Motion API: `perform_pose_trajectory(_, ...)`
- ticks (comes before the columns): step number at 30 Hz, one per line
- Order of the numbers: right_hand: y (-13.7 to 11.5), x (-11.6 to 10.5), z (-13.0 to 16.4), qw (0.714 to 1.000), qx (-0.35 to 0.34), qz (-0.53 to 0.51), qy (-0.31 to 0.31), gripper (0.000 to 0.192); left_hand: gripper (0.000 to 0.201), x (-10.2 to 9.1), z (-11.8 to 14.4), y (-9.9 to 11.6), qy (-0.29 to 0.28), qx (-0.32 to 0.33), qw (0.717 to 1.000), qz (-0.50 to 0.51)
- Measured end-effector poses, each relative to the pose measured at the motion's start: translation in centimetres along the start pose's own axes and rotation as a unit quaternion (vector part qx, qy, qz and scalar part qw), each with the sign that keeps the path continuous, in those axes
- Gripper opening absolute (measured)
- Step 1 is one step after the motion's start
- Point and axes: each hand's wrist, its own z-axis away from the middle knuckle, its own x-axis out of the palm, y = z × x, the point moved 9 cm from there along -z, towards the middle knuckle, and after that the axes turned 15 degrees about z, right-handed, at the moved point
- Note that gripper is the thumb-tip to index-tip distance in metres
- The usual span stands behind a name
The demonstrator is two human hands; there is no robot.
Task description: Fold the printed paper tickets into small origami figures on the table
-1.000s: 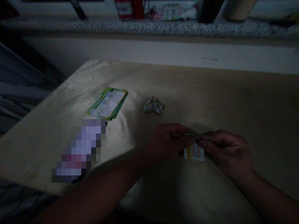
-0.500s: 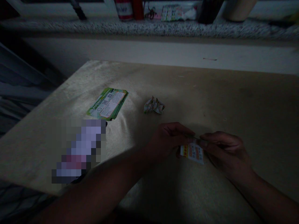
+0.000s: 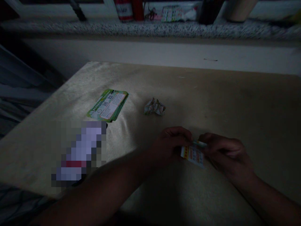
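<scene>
Paper slip [image 3: 194, 155], small and printed in orange and white, sits between two hands low over the tan table [image 3: 223, 100]. Its top edge is folded over, and both hands pinch it there. The left hand [image 3: 172, 145] holds the left end of the fold with thumb and fingers closed tight on it. The right hand [image 3: 224, 153] holds the right end the same way, fingertips pressed on the paper. The two hands almost touch each other above the slip. The lower part of the slip hangs down toward the table; the light is too dim to tell if it rests on it.

A crumpled paper ball [image 3: 154, 107] lies on the table just behind the slip, farther from the person. A flat green leaflet [image 3: 108, 105] lies behind and to the left of the slip, well apart from it. A blurred-out thing [image 3: 80, 152] lies to the left of the slip, near the table's front edge. Far behind the slip runs a speckled stone ledge [image 3: 150, 28] with a red can [image 3: 124, 9] and other small things on it. The room is dark.
</scene>
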Motion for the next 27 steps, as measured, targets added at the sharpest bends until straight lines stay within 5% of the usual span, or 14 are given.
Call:
perform_pose_trajectory(5,-0.3,-0.3,0.3,0.997,0.022,0.059,0.042,0.01,0.013,0.0,0.1,0.8,-0.004,0.033,0.999,-0.008)
perform_pose_trajectory(9,0.3,-0.6,0.6,0.993,0.079,0.04,0.084,0.057,0.016,0.1,0.3,1.4,-0.015,0.056,0.998,-0.025)
perform_pose_trajectory(14,0.2,-0.6,0.3,0.991,0.08,0.087,0.068,0.02,0.031,0.2,0.7,1.8,-0.029,0.089,0.989,-0.114)
perform_pose_trajectory(17,0.5,-1.1,0.4,0.988,0.091,0.1,0.075,0.019,0.041,0.6,0.9,1.8,-0.043,0.093,0.982,-0.16)
perform_pose_trajectory(27,1.4,-0.7,-0.1,0.994,0.096,0.031,0.051,0.008,0.027,0.3,1.0,1.6,-0.014,0.08,0.987,-0.142)
